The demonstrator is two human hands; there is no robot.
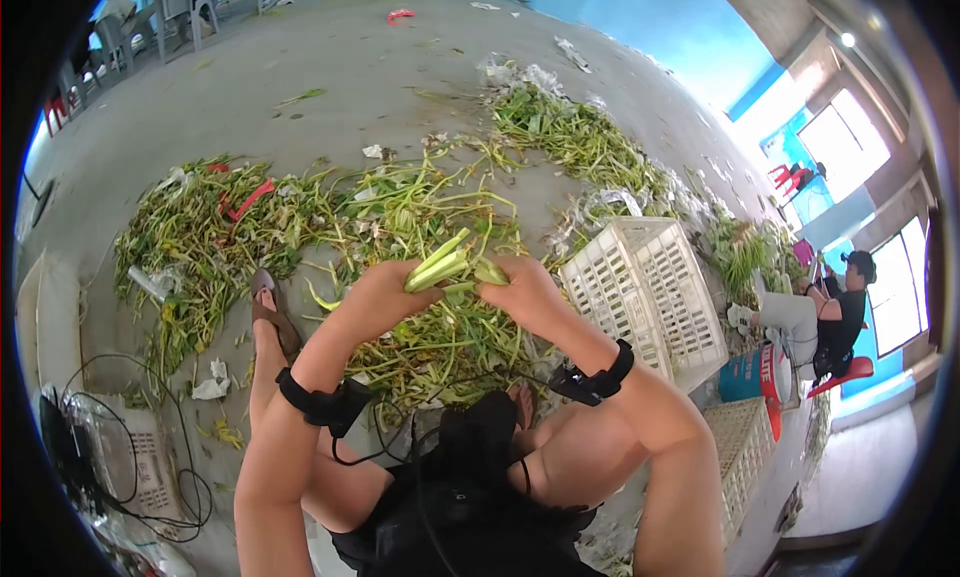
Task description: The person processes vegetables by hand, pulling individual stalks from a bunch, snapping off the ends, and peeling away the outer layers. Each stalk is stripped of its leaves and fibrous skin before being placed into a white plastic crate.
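My left hand [388,295] is closed around a few thick, pale green stalks [440,264], whose cut ends point up and to the right. Close beside it, my right hand [522,289] has its fingers pressed together on a green stalk piece [489,272]. The two hands are held in front of me at about the same height, a small gap between them. Below and beyond them, a heap of green stems and leaves [430,347] lies on the floor. Each wrist wears a black strap with a device.
A white plastic crate [625,287] stands to the right, with another crate [737,447] nearer me. Beyond them are a blue bucket [745,377] and a seated person [835,312]. More trimmings [210,237] lie at left. Cables [190,467] run over a crate at lower left.
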